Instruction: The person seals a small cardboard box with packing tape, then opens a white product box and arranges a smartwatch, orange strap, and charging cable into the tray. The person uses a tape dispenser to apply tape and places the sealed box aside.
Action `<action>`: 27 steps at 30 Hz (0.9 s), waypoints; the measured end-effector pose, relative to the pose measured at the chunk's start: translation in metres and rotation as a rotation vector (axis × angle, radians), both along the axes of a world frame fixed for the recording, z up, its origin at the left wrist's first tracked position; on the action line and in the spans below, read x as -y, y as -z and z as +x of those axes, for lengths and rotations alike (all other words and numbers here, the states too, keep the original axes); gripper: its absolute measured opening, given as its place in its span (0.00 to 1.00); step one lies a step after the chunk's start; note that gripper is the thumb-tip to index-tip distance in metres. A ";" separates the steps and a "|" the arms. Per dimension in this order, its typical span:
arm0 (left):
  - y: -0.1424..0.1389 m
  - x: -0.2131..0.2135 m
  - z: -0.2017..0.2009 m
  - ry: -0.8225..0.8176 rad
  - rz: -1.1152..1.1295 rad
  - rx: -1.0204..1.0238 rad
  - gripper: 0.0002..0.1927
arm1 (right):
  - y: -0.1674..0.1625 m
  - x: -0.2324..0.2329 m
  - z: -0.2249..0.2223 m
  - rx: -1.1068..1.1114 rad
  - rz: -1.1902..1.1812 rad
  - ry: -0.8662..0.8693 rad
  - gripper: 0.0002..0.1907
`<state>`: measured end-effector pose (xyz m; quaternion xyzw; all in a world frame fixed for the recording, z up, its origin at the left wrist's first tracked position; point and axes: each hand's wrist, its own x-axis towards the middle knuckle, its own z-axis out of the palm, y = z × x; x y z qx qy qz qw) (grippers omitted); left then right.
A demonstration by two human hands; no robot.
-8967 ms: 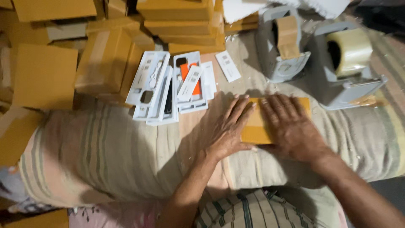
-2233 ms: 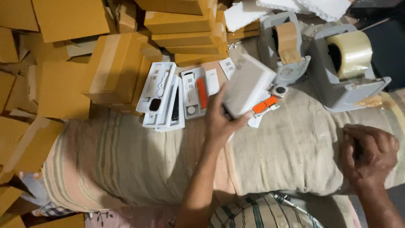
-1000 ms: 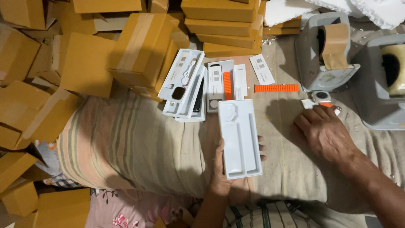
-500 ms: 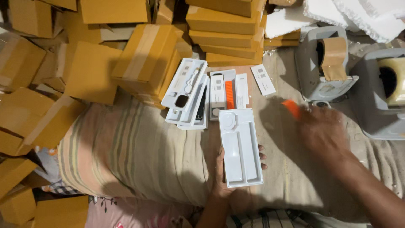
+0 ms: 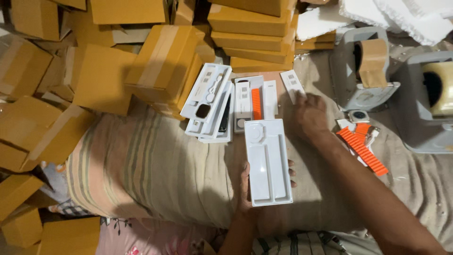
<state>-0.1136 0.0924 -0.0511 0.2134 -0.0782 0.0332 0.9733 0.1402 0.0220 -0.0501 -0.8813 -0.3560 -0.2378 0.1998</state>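
White tray point(image 5: 267, 163) empty, grasped underneath by left hand point(image 5: 245, 182); right hand point(image 5: 309, 115) loose, reaching far; orange strap point(image 5: 362, 150), watch point(image 5: 358, 116) unpacked.

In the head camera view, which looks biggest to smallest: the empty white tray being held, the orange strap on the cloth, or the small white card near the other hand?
1. white tray, held by the left hand
2. orange strap
3. white card, near the right hand

light: warm, dim | shadows: soft, corners dark | focus: slight blur | distortion: wide-angle edges
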 end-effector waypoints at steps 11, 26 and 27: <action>0.043 0.005 0.030 -0.088 0.006 -0.353 0.33 | -0.027 0.139 -0.036 -0.300 0.291 0.052 0.12; -0.046 0.060 0.093 -0.935 1.869 -0.482 0.15 | 0.013 0.157 0.005 0.014 0.008 0.382 0.26; -0.051 0.059 0.095 -1.052 1.858 -0.443 0.15 | 0.007 0.156 0.005 -0.015 0.051 0.387 0.23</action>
